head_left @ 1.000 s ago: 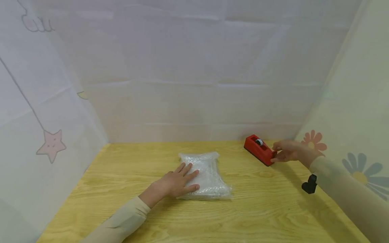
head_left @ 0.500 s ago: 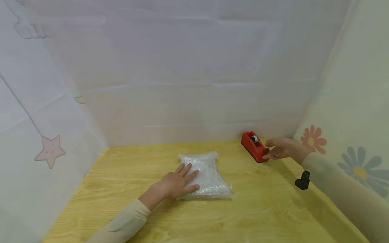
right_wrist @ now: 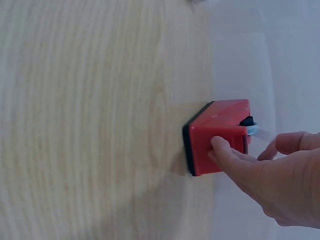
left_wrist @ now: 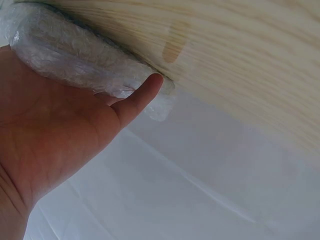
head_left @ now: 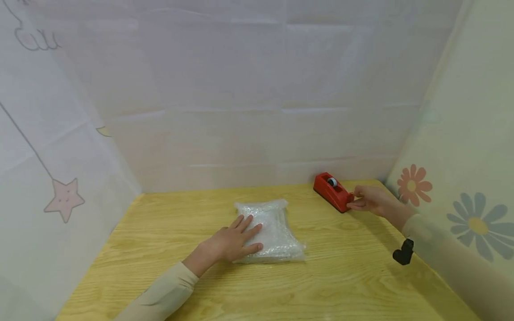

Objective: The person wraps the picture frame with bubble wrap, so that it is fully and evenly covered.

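A flat packet in clear bubble wrap (head_left: 277, 236) lies on the wooden table. My left hand (head_left: 233, 242) rests on its left part, fingers spread and straight. In the left wrist view the thumb lies along the edge of the bubble wrap (left_wrist: 75, 52). At the back right stands a red tape dispenser (head_left: 327, 189) with a small roll of tape (head_left: 332, 182). My right hand (head_left: 372, 200) holds the dispenser's front end. The right wrist view shows the thumb on the red front face (right_wrist: 207, 150) and the other fingers bent near the top; their tips are partly hidden.
The yellowish wooden table (head_left: 168, 236) runs back to a pale cloth wall (head_left: 225, 133). Cloth sides with printed flowers and a star close it in at right and left. A black heart-shaped piece (head_left: 404, 252) is at my right sleeve.
The tape dispenser has shifted a little left and back, with my right hand following at its front end. My left hand and the bubble-wrapped packet have stayed in place.
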A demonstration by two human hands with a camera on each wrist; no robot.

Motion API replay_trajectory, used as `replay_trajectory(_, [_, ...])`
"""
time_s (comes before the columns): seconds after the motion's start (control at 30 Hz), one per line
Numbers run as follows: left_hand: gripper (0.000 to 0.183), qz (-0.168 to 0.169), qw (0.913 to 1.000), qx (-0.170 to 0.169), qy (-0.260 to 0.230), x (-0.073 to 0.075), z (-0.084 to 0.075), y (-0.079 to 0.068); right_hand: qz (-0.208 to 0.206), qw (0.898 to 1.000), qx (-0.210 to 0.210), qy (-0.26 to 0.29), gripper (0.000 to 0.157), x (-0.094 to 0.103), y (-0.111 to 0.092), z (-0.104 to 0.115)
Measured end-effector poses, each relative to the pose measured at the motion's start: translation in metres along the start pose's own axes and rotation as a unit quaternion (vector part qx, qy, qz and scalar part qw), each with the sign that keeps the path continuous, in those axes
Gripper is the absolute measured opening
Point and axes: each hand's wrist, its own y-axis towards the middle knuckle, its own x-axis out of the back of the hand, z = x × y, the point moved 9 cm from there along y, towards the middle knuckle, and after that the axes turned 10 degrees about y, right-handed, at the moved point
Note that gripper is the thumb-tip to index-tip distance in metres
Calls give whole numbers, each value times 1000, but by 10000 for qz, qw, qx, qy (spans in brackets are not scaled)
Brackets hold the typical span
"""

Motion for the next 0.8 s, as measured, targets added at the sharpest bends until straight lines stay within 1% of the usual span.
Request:
replay_trajectory(0.07, [75, 11, 10000, 1, -7, -1, 0, -1, 42, 9997, 136, 180, 27, 1, 0, -3])
replay_trajectory(0.13, [76, 23, 10000, 2, -36, -1, 0, -1, 130, 9985, 204, 482, 31, 2, 0, -8])
replay_trajectory(0.23, [77, 55, 10000, -9, -44, -4, 0, -2, 281, 9936, 266, 1059, 32, 0, -2, -15])
replay_trajectory(0.33, [78, 68, 10000, -21, -54, -6, 1, -3, 400, 9839, 312, 1715, 34, -6, -5, -22])
replay_trajectory(0.4, [78, 75, 10000, -34, -43, -6, 2, -4, 543, 9764, 378, 2057, 37, -13, -7, -25])
replay_trajectory(0.47, [78, 59, 10000, -31, -65, -5, 2, -5, 687, 9697, 435, 2305, 38, -20, -8, -27])
replay_trajectory(0.5, [78, 64, 10000, -34, -44, -5, 2, -5, 741, 9679, 460, 2356, 38, -24, -8, -27])
replay_trajectory(0.57, [78, 48, 10000, -27, -57, -4, 2, -5, 790, 9690, 520, 2283, 38, -30, -6, -29])
replay_trajectory(0.6, [78, 48, 10000, -19, -58, -3, 2, -4, 753, 9719, 539, 2164, 36, -32, -5, -29])
replay_trajectory(0.73, [80, 40, 10000, 16, -48, -7, 4, 0, 384, 9866, 584, 1473, 19, -37, -2, -33])
replay_trajectory(0.77, [80, 44, 10000, 19, -38, -9, 4, 0, 277, 9895, 591, 1287, 19, -38, -2, -34])
replay_trajectory(0.8, [81, 44, 10000, 21, -23, -10, 4, 1, 155, 9914, 576, 1162, 22, -37, -2, -36])
